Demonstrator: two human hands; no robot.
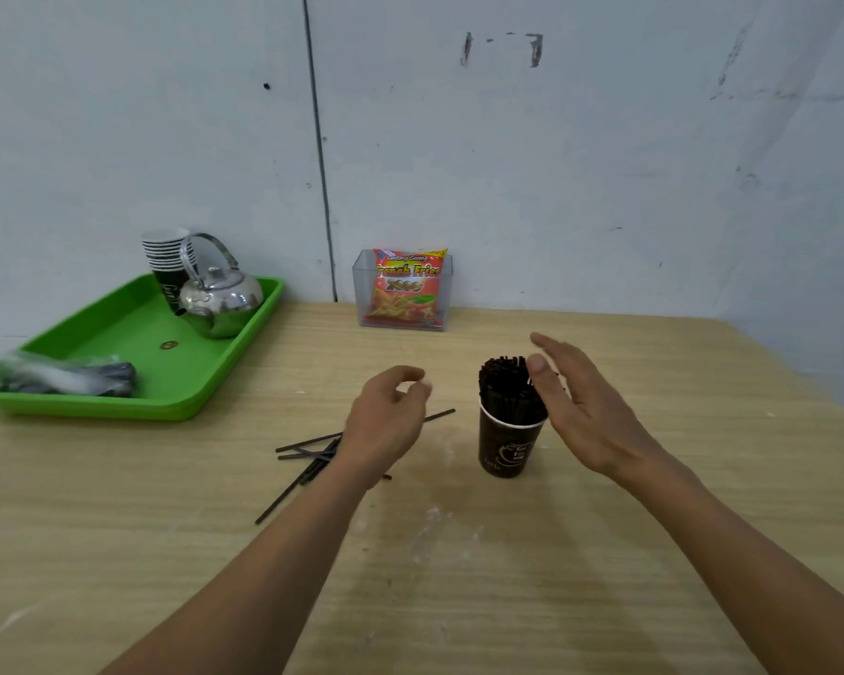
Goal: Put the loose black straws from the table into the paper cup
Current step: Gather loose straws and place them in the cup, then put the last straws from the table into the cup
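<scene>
Left hand (386, 421) above loose straws (320, 460); paper cup (507, 445) packed with black straws (503, 387).

Dark brown cup (507, 445), pale coffee-cup print, white rim; black straws (503, 389) inside, more (308, 455) left of it. Far left: green tray (132, 333), silver kettle (222, 299). Behind: red-yellow snack bag (407, 289).

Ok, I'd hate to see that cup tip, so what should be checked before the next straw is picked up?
1. Paper cup standing upright: ok.
2. Loose straws lying on the table, left of the cup: ok.
3. Left hand empty, fingers loosely curled above the loose straws: ok.
4. Right hand open beside the cup, steadying it: cannot tell whether it touches.
5. Room left among the packed straws in the cup: cannot tell.
</scene>
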